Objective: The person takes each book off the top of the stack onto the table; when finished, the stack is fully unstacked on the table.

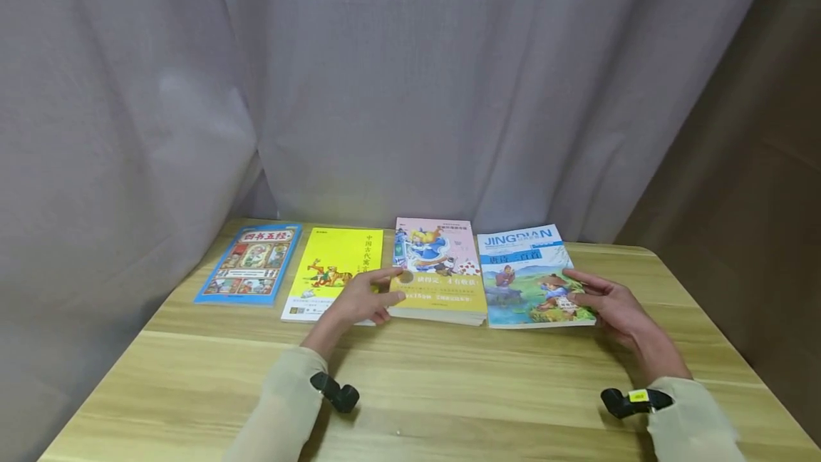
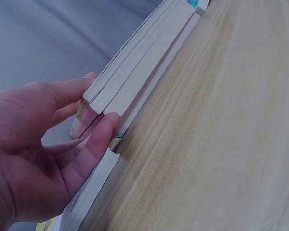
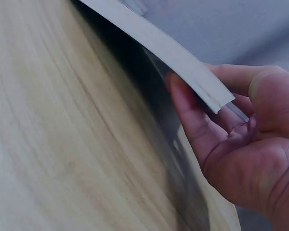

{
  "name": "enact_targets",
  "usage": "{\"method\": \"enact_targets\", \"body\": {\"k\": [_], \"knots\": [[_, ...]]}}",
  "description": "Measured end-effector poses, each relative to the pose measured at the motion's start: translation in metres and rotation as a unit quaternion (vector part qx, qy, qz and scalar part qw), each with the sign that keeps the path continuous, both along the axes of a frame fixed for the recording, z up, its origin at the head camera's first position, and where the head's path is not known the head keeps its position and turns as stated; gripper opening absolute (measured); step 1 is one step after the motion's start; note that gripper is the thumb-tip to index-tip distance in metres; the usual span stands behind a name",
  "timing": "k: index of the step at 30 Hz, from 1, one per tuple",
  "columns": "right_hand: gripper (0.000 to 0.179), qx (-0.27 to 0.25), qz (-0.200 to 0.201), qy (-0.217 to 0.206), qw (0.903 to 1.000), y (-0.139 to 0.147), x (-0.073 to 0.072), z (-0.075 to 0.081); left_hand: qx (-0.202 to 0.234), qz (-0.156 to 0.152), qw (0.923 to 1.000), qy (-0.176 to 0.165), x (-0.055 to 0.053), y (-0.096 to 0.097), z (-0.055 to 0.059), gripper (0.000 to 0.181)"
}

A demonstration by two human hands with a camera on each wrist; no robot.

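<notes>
Near the middle of the table, a pink storybook with a yellow band (image 1: 442, 298) lies on top of a thick stack. My left hand (image 1: 362, 299) grips the stack's left side, with fingertips on the top cover and another finger low at the page corner (image 2: 113, 120). At the right is a blue-and-white book lettered JINGDIAN (image 1: 522, 284). My right hand (image 1: 616, 305) pinches its right edge, thumb on the cover and fingers curled underneath. In the right wrist view, that book's edge (image 3: 183, 67) is raised off the table, with a dark shadow below.
A yellow book (image 1: 340, 255) lies just left of the stack, partly behind my left hand. Farther left sits a blue-bordered book (image 1: 250, 266). The wooden table (image 1: 449, 391) extends toward me, and a grey curtain (image 1: 398, 91) hangs behind its far edge.
</notes>
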State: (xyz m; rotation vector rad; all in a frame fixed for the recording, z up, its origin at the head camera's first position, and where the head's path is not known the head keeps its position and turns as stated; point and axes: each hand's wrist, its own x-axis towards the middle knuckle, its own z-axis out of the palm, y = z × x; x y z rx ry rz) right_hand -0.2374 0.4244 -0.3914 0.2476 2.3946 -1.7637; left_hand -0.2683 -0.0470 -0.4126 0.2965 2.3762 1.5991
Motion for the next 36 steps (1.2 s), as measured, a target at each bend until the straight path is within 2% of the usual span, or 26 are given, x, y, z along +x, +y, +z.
{"method": "enact_targets", "body": {"k": [8,14,29,33,36], "knots": [[0.063,0.066,-0.004,-0.024,0.9975,-0.007,-0.003,0.000,-0.001,0.001,1.0000,0.002,0.001,0.000,0.001,0.057],[0.062,0.091,-0.009,-0.021,0.9955,-0.009,-0.002,-0.005,0.005,0.006,1.0000,-0.002,0.002,0.000,0.002,0.057],[0.063,0.137,-0.004,-0.015,0.9904,-0.014,-0.001,0.000,0.001,0.006,1.0000,-0.002,0.003,0.000,0.003,0.057],[0.064,0.204,0.007,0.001,0.9790,-0.013,0.001,0.006,-0.002,0.005,1.0000,-0.003,0.003,0.000,0.003,0.057],[0.063,0.274,0.017,0.023,0.9614,-0.014,0.005,0.016,0.000,0.003,1.0000,-0.003,0.003,0.000,0.003,0.057]]}}
